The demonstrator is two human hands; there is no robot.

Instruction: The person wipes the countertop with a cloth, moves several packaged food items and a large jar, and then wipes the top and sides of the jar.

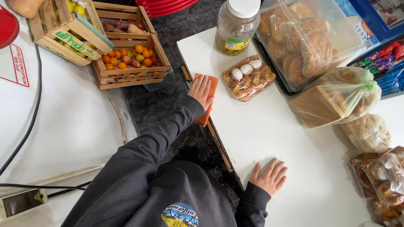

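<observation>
My left hand (201, 91) lies palm down on an orange cloth (213, 82), pressing it against the left edge of a white counter (269, 134). Part of the cloth hangs over that edge. Flat on the counter near its front edge rests my right hand (269, 177), fingers spread, holding nothing. A clear bag of small glazed and white-topped pastries (249, 78) sits just right of the cloth. Both arms are in dark grey sleeves.
A plastic jar with a white lid (237, 27) stands at the counter's far end. A clear clamshell of pastries (309, 40), a bagged bread loaf (336, 100) and more bagged baked goods (385, 180) line the right side. Wooden crates of fruit (130, 59) stand on the floor to the left.
</observation>
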